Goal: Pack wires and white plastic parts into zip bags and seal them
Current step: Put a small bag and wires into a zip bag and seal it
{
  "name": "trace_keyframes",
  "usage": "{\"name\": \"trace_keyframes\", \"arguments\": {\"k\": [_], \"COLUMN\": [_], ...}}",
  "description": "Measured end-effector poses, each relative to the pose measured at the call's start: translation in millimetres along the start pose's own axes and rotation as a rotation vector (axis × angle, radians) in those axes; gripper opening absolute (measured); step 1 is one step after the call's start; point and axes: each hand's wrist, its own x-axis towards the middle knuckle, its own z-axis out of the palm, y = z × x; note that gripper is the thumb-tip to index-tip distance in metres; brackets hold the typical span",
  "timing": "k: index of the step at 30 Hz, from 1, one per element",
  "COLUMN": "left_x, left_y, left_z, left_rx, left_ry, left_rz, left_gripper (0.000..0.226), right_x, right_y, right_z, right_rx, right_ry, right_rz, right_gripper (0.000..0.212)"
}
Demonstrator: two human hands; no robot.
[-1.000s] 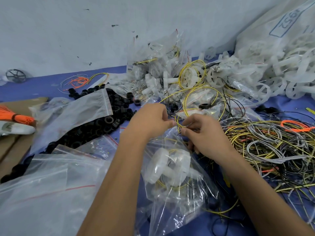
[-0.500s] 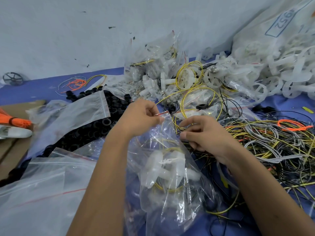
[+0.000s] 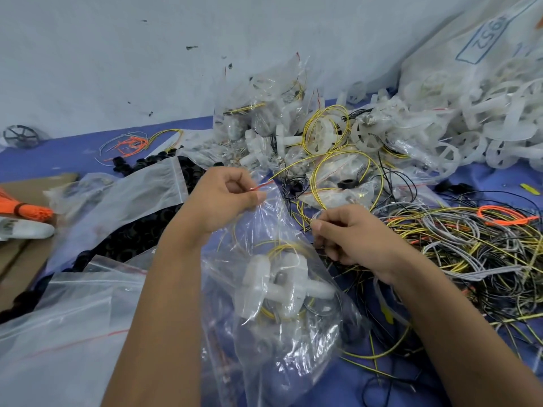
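A clear zip bag [image 3: 282, 327] hangs between my hands over the blue table. Inside it lie white plastic parts [image 3: 276, 284] and a coil of yellow wire [image 3: 283, 248]. My left hand [image 3: 223, 198] pinches the bag's red-lined top edge at its left end. My right hand [image 3: 349, 233] pinches the same top edge at the right end, thumb against forefinger. The two hands are about a hand's width apart.
A tangle of loose wires [image 3: 458, 248] fills the right. White plastic wheels [image 3: 470, 127] and filled bags [image 3: 264, 113] pile at the back. Black rings [image 3: 132, 230] and empty zip bags [image 3: 58, 333] lie left. Orange ties [image 3: 23, 208] sit on cardboard [image 3: 17, 259].
My hands have moved apart along the bag's top edge, the left hand going up and left. The bag with its parts has lifted slightly and spread wider.
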Motion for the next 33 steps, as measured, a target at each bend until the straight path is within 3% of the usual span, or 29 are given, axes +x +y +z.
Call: {"name": "trace_keyframes", "arguments": {"k": [3, 6, 15, 18, 21, 26, 33], "left_x": [0, 2, 4, 3, 3, 0, 0], "left_y": [3, 3, -2, 2, 10, 22, 28], "left_z": [0, 3, 8, 11, 16, 26, 31], "left_rx": [-0.01, -0.014, -0.069, -0.028, 0.011, 0.128, 0.231], "left_ry": [-0.025, -0.056, 0.071, 0.042, -0.053, -0.191, -0.197], "left_rz": [0.019, 0.037, 0.019, 0.041, 0.084, 0.15, 0.176], "left_gripper": [0.016, 0.018, 0.018, 0.021, 0.021, 0.017, 0.021], "right_x": [0, -1, -1, 0, 1, 7, 6], "right_y": [-3, -3, 1, 1, -2, -1, -1], "right_z": [7, 14, 1, 2, 4, 10, 8], "right_rx": [0.037, -0.111, 0.071, 0.009, -0.023, -0.068, -0.02], "right_ry": [0.008, -0.024, -0.082, 0.055, 0.259, 0.325, 0.378], "right_rz": [-0.073, -0.152, -0.037, -0.077, -0.232, -0.421, -0.459], "right_gripper": [0.031, 0.021, 0.012, 0.011, 0.008, 0.009, 0.008]}}
